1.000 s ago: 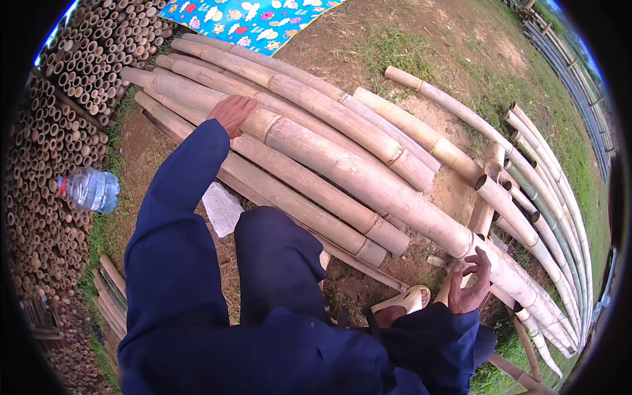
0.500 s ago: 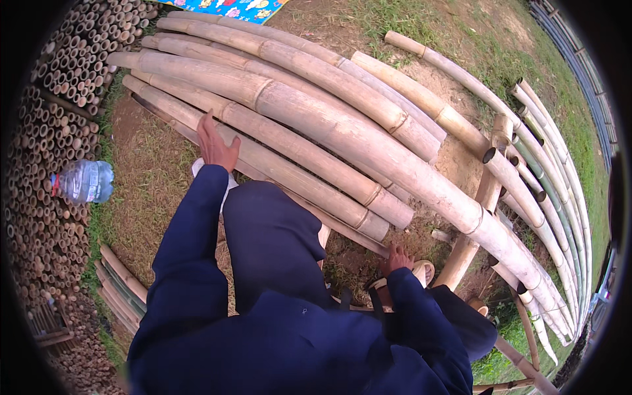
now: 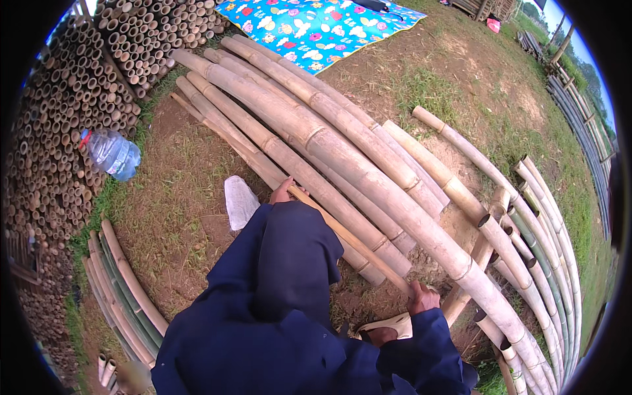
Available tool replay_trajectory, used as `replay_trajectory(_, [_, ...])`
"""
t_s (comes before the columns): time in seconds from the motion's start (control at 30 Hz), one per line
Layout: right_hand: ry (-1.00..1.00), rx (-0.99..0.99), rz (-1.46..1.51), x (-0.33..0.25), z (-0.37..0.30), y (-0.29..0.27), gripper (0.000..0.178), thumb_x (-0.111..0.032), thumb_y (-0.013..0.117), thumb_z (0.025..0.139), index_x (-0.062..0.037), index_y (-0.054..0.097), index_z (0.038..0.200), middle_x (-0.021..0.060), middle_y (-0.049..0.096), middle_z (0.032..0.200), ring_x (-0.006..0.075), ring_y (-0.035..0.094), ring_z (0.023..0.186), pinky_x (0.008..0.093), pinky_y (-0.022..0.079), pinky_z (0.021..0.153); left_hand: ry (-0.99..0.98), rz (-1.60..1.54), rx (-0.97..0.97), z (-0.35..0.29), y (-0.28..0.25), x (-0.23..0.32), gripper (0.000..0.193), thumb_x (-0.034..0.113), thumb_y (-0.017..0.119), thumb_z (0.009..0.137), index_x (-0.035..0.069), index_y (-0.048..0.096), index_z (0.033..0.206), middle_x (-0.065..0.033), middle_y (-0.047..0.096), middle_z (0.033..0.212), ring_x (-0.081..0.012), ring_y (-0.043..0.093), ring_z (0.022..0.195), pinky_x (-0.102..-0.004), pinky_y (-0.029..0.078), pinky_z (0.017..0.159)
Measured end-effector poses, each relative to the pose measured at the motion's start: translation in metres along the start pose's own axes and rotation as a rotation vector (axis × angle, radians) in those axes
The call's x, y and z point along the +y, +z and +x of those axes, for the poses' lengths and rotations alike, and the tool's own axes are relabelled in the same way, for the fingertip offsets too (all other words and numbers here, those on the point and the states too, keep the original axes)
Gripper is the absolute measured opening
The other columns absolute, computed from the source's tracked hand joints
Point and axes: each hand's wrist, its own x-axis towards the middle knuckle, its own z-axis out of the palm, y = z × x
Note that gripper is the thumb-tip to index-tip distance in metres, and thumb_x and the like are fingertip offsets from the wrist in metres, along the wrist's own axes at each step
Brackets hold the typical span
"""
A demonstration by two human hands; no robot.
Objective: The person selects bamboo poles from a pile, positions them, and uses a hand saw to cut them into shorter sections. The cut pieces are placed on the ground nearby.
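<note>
Across my lap lies a narrow split-bamboo strip [image 3: 349, 236], slanting from upper left to lower right. Its upper end is in my left hand [image 3: 283, 191], whose fingers close round it beside my raised knee. At the lower end my right hand [image 3: 423, 298] is wrapped round the strip, just above my sandalled foot [image 3: 388, 327]. Right behind the strip, several thick bamboo poles [image 3: 329, 141] lie side by side on the ground. The nearest pole [image 3: 268, 168] is partly covered by my left hand and the strip.
Beside my left knee is a whitish flat-sided block [image 3: 241, 203]. A large clear bottle [image 3: 113, 153] lies by stacked bamboo [image 3: 59, 131] at left. A crosswise bamboo support [image 3: 484, 250] and more long poles [image 3: 553, 243] are at right. A blue patterned mat [image 3: 309, 29] is spread beyond.
My left hand, spread on a bamboo pole before, now grips the strip's upper end. My right hand has closed on its lower end, and the strip is raised. The view has shifted upward.
</note>
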Motion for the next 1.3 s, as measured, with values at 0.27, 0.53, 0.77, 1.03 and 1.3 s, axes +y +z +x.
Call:
replay_trajectory(0.27, [-0.139, 0.286, 0.181, -0.031, 0.010, -0.060, 0.046, -0.012, 0.079, 0.077, -0.0099, 0.067, 0.121, 0.0154, 0.071, 0.098, 0.0384, 0.072, 0.084, 0.0474, 0.059, 0.074, 0.345, 0.300, -0.288, -0.067, 0.089, 0.080, 0.028, 0.027, 0.056, 0.109, 0.002, 0.051, 0.121, -0.0201, 0.070, 0.108, -0.0360, 0.074, 0.102, -0.0453, 0.062, 0.091])
replay_trajectory(0.53, [-0.157, 0.296, 0.168, -0.039, 0.014, -0.137, 0.052, -0.007, 0.081, 0.079, -0.0056, 0.067, 0.129, 0.0187, 0.070, 0.098, 0.0412, 0.070, 0.085, 0.0462, 0.057, 0.075, 0.373, 0.347, -0.254, -0.063, 0.147, 0.099, 0.028, 0.024, 0.052, 0.111, -0.001, 0.048, 0.121, -0.0250, 0.073, 0.111, -0.0361, 0.075, 0.100, -0.0439, 0.064, 0.085])
replay_trajectory(0.77, [-0.160, 0.405, 0.097, -0.043, 0.019, -0.189, 0.052, -0.012, 0.085, 0.078, -0.0085, 0.071, 0.128, 0.0148, 0.070, 0.096, 0.0389, 0.072, 0.082, 0.0459, 0.058, 0.071, 0.402, 0.329, -0.368, -0.076, 0.175, 0.110, 0.029, 0.025, 0.055, 0.110, -0.003, 0.052, 0.118, -0.0226, 0.074, 0.106, -0.0316, 0.077, 0.093, -0.0429, 0.067, 0.073])
replay_trajectory(1.03, [-0.032, 0.357, 0.153, -0.025, 0.046, -0.192, 0.047, -0.020, 0.084, 0.083, -0.0124, 0.073, 0.129, 0.0142, 0.071, 0.100, 0.0395, 0.070, 0.090, 0.0461, 0.055, 0.079, 0.648, 0.875, 0.209, -0.062, 0.184, 0.124, 0.095, 0.030, 0.087, 0.086, -0.015, 0.028, 0.145, -0.0340, 0.056, 0.136, -0.0424, 0.065, 0.121, -0.0505, 0.058, 0.096])
replay_trajectory(1.3, [0.041, 0.386, 0.235, 0.004, 0.061, -0.158, 0.051, -0.015, 0.086, 0.081, -0.0139, 0.074, 0.130, 0.0127, 0.070, 0.100, 0.0362, 0.071, 0.093, 0.0432, 0.056, 0.082, 1.166, 1.987, -0.065, -0.106, 0.243, 0.045, 0.045, 0.039, 0.061, 0.097, 0.017, 0.066, 0.135, -0.0159, 0.060, 0.143, -0.0342, 0.049, 0.142, -0.0625, 0.024, 0.124])
